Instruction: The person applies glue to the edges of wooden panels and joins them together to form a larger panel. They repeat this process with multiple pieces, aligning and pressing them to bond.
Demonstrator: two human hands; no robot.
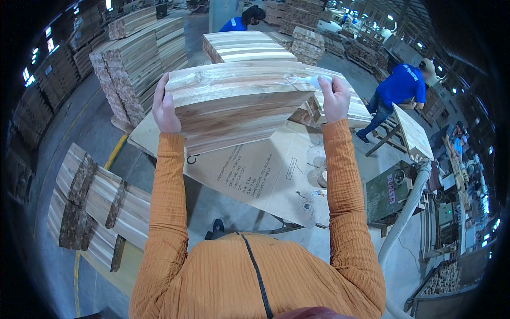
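In front of me a thick panel of glued wooden strips (228, 114) stands on its edge, tilted over a cardboard-covered table. My left hand (167, 109) grips its left end, with the thumb on the near side and the fingers round the far corner. My right hand (336, 100) is closed around a white squeeze bottle (317, 81). The bottle's tip points left, at the panel's upper edge near the right end. A pale ring-shaped mark (289, 79) shows on the wood beside the tip. What lies inside my right palm is hidden.
Printed cardboard (255, 175) covers the table, with small items at its right. More panels (249, 48) lie beyond; tall wood stacks (138, 64) stand left. Boards (101, 196) lie at lower left. A grey hose (406, 207) runs right, near a worker in blue (401, 85).
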